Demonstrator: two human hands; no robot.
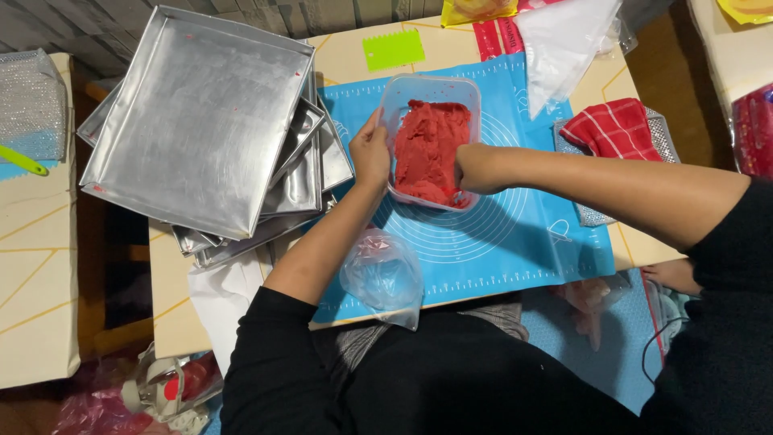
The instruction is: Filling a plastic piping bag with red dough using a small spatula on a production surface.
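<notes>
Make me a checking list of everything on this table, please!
Surface: blue baking mat on a pale table.
Job's things: clear tub holding red dough.
Clutter: stacked metal trays, green scraper, red checked cloth, crumpled plastic bag.
Hands: left hand holds the tub's side; right hand is in the dough.
Cables: thin dark cord near the floor.
Surroundings: second table at left.

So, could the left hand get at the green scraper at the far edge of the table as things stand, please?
Probably yes: the left hand holds the side of the clear tub, and the green scraper lies just beyond it on bare tabletop, uncovered, beside the stacked metal trays.
</notes>
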